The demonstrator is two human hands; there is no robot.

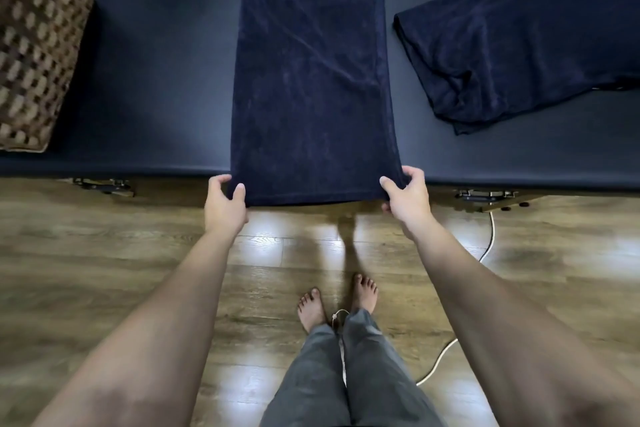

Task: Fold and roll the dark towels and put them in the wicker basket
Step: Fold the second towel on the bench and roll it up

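A long dark navy towel (311, 80), folded into a narrow strip, lies flat across the dark padded table (156, 80), its near end hanging just past the front edge. My left hand (223, 199) pinches the near left corner and my right hand (405, 192) pinches the near right corner. The strip's far end runs out of view at the top. A second dark towel (512, 45) lies crumpled on the table to the right. The brown woven wicker basket (34, 45) stands at the table's far left.
The table's front edge crosses the frame at mid height, with metal latches (100, 184) beneath it. Below is a wooden floor with my bare feet (337, 302) and a white cable (446, 347) trailing on the right.
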